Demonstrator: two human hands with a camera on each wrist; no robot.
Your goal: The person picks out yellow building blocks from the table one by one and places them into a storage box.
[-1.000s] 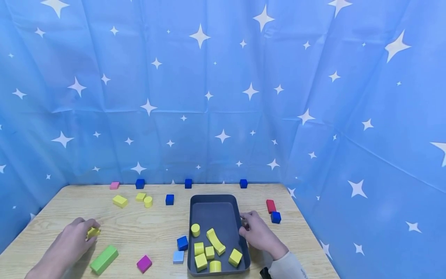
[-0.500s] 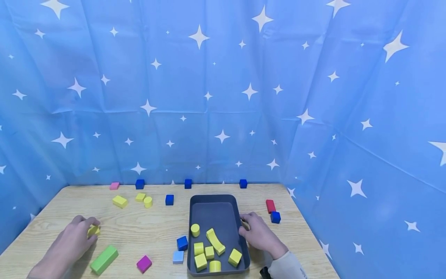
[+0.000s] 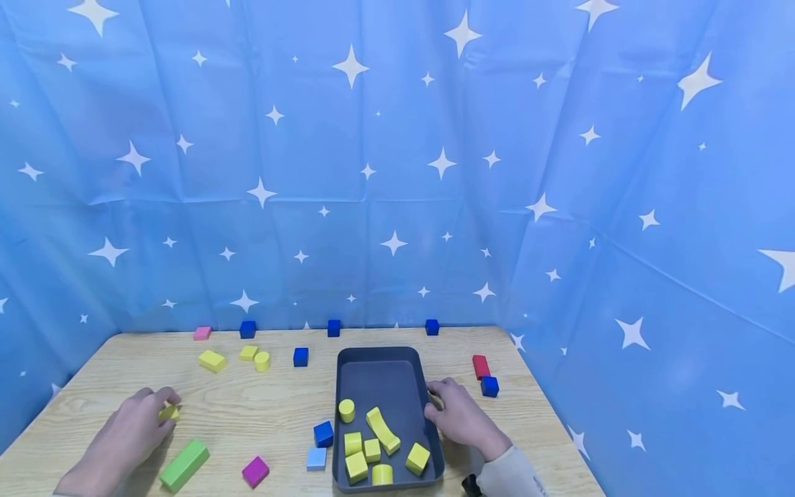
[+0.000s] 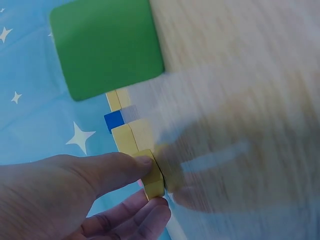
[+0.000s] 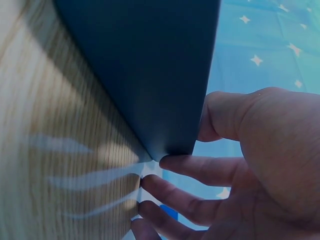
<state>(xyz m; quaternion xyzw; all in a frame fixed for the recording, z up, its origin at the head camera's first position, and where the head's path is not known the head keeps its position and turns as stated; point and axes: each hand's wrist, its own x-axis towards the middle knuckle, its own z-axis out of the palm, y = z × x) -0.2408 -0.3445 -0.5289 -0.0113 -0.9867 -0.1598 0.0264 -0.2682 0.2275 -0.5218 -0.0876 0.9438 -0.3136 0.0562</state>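
At the left of the table, my left hand point(image 3: 127, 431) pinches a yellow block point(image 4: 151, 177) between thumb and fingers. The left wrist view has this block at the table surface, with the fingers partly hiding it in the head view. My right hand point(image 3: 462, 414) holds the right wall of a dark grey tray point(image 3: 379, 355). Its thumb point(image 5: 220, 115) is at the rim, and fingertips touch the outer side and the table. Inside the tray lie several yellow blocks, among them a curved one point(image 3: 382, 431) and a cylinder point(image 3: 346, 411).
Near the left hand lie a green block point(image 3: 184, 466) and a magenta block point(image 3: 255, 472). Farther back are yellow blocks point(image 3: 212, 361) and a blue cube point(image 3: 301, 357). Another blue cube point(image 3: 324, 434) and a light blue block point(image 3: 317, 459) sit left of the tray; a red block point(image 3: 481, 366) is right.
The left hand has shifted very slightly to the right with the yellow block. The head view has turned a little. Tray and right hand stay in place.
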